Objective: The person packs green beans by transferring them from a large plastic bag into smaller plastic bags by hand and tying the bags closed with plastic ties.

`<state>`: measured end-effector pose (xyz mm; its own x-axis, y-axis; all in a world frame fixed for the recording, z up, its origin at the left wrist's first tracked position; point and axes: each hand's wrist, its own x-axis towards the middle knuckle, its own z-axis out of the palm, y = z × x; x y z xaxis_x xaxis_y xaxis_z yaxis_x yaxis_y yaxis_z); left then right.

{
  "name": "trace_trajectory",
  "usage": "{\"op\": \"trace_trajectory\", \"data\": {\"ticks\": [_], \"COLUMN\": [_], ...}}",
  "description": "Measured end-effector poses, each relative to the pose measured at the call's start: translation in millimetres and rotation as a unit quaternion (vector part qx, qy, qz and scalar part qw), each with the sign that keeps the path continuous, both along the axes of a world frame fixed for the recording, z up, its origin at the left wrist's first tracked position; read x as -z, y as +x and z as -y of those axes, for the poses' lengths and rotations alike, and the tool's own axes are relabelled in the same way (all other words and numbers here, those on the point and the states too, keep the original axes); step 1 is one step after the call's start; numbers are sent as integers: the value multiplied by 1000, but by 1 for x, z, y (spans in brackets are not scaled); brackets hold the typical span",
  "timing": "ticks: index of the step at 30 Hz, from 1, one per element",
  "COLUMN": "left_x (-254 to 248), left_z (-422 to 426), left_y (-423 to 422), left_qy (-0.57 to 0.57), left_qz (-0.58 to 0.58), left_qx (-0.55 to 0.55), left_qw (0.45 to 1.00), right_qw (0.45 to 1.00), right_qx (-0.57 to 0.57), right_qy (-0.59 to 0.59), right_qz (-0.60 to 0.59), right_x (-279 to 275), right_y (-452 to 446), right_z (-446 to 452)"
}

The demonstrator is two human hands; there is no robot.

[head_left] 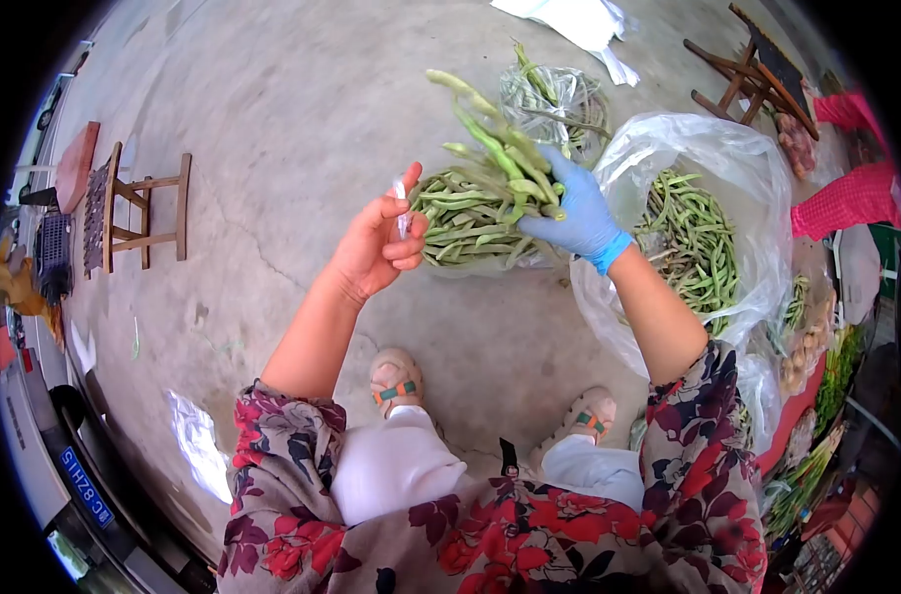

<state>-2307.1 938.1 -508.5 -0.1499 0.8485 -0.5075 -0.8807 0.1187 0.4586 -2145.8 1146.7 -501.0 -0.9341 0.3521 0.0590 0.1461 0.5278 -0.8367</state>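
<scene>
My right hand (579, 208), in a blue glove, is closed round a bunch of green beans (500, 148), their ends sticking out up and to the left. Just beneath lies a heap of green beans (460, 233), with some clear plastic at its lower edge. My bare left hand (376, 243) is at the heap's left side, fingers curled on a small whitish strip (402, 206); its exact kind is unclear. To the right, a large clear plastic bag (618, 188) stands wide open with more beans (703, 238) inside. Behind the heap sits a smaller clear bag of beans (559, 104).
Wooden folding stools stand at the left (148, 213) and the upper right (747, 74). A person's pink sleeve (841, 198) reaches in from the right. Leafy vegetables (836, 381) lie at the right edge. A car with a blue plate (86, 487) is at the lower left.
</scene>
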Motion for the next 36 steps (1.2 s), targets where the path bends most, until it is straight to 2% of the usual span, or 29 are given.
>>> {"op": "trace_trajectory", "data": {"ticks": [1, 3, 6, 7, 11, 15, 18, 19, 22, 23, 26, 28, 29, 31, 33, 36], "left_x": [-1, 0, 2, 3, -11, -6, -1, -1, -2, -3, -3, -2, -3, -5, -5, -5], "left_z": [-3, -3, -1, -1, -6, -3, -5, -7, -13, -13, -6, -4, -4, -3, 0, 2], "left_y": [0, -4, -9, -9, 4, -2, -5, -5, -5, -6, -6, -11, -12, -10, -9, -9], "left_qy": [4, 7, 1, -3, -33, -11, -2, -1, -18, -18, -22, -12, -14, -19, -23, -47], "left_qz": [2, 8, -16, -29, -114, -122, -134, -142, -143, -145, -133, -112, -111, -108, -106, -116], "left_qx": [-7, -18, -8, 1, 41, 53, 26, 12, -4, -7, -12, -15, -11, 0, -5, -5], "left_qw": [1000, 1000, 1000, 1000, 992, 991, 991, 990, 989, 989, 991, 994, 994, 994, 994, 992], "right_qw": [993, 969, 960, 960, 938, 935, 901, 900, 937, 965, 975, 964, 952, 933, 910, 956], "right_qx": [-30, -55, -94, -94, -104, 60, 97, 56, 7, -40, -141, -27, 23, 54, 17, 183], "right_qy": [113, 238, 233, 238, 207, 133, 220, 230, 291, 225, 26, 176, 254, 274, 154, -68], "right_qz": [-21, -46, 121, 113, 259, 322, 361, 366, 194, 131, 171, 196, 170, 225, 384, 218], "right_x": [14, 43, 66, 73, 90, 90, 85, 81, 116, 116, 58, 42, 63, 92, 101, 115], "right_y": [-2, -10, -21, -26, -59, -86, -93, -91, -65, -55, -36, -17, -4, 10, 17, 31], "right_z": [9, 28, 45, 49, 62, 54, 78, 91, 121, 107, 41, 16, 7, -9, -27, -48]}}
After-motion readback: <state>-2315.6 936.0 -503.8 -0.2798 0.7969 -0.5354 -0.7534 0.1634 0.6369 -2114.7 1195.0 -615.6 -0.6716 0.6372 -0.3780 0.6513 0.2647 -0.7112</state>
